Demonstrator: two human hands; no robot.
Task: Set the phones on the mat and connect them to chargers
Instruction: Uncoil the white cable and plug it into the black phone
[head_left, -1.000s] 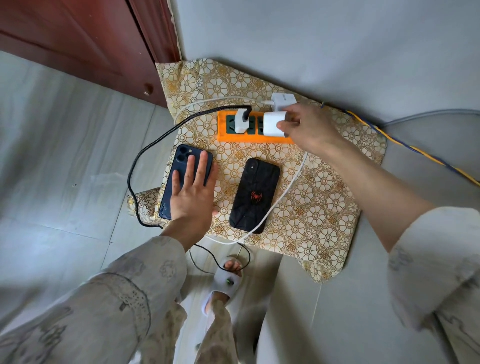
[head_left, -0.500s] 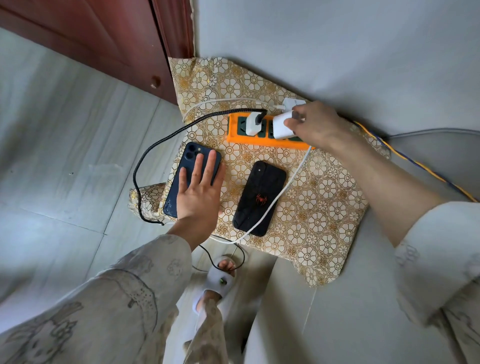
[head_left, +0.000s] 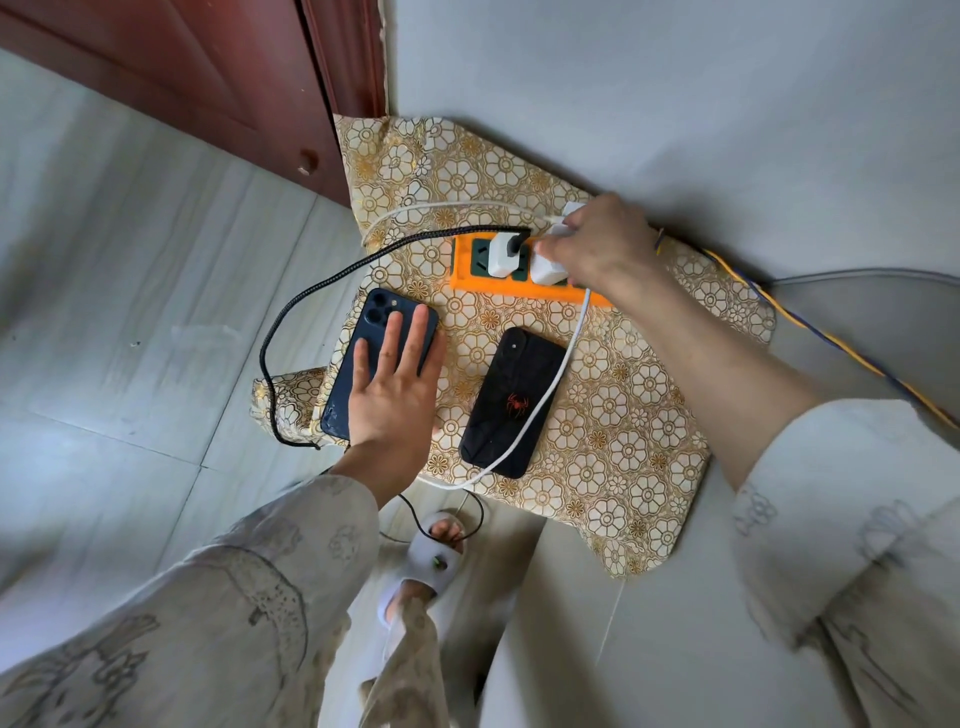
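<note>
Right hand (head_left: 597, 244) is clenching around a white charger brick (head_left: 549, 266), apparently seating it in the orange power strip (head_left: 467, 273) at the back of the floral mat (head_left: 623, 415); the pins are hidden under the fingers, so I can't tell how far in it is. Left hand (head_left: 397, 384) is lying flat with fingers spread, grasping nothing, pressing on the blue phone (head_left: 363, 343). Key relation: the brick is sitting directly under the right grip, the socket straight below it, the strip's long axis running left-right, so the right hand is the nearer one by far. Count: two phones, both face down on the mat, long axes pointing roughly toward the strip, the black phone (head_left: 511, 402) just right of the blue one and apart from it. Two bricks in the strip, the second white brick (head_left: 503, 255) carrying the black braided cable (head_left: 322, 283). One white cable (head_left: 540, 410) is crossing the black phone. Phone-end plugs aren't visible, so connection is unconfirmed.
</note>
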